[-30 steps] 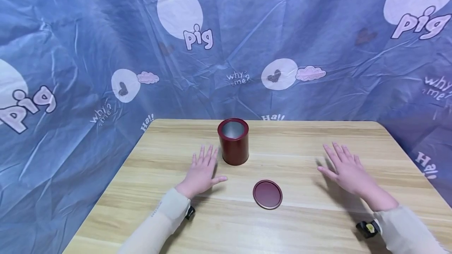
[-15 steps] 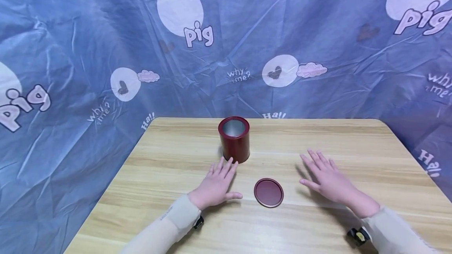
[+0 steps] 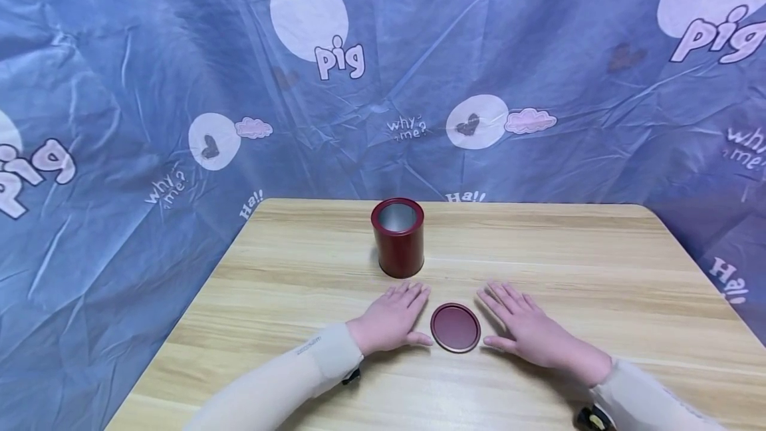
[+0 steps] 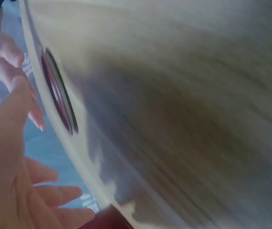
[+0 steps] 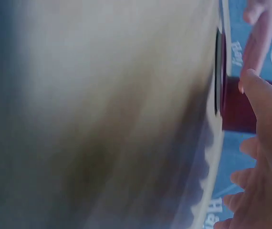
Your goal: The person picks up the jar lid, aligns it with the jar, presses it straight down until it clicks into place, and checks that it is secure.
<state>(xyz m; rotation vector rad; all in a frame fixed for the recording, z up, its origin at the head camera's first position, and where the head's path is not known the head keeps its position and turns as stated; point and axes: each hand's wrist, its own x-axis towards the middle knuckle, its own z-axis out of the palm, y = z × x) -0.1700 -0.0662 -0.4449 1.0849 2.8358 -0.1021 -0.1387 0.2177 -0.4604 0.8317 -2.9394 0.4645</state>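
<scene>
A round dark red lid lies flat on the wooden table, between my two hands. On its left side is my left hand, fingers spread and straight, thumb close to the lid's rim. My right hand is at the lid's right, also with extended fingers and the thumb toward the rim. Neither holds anything. Behind the lid a dark red can stands upright, its top uncovered and its inside silvery. The lid appears edge-on in the left wrist view, and the can is partly hidden by fingers in the right wrist view.
The light wooden table has rounded far corners. Behind it and at both sides hangs a blue printed cloth. A small black device is strapped under the right sleeve.
Both hands have moved inward toward the lid, the left one to the right and the right one to the left. The lid and can stay where they were.
</scene>
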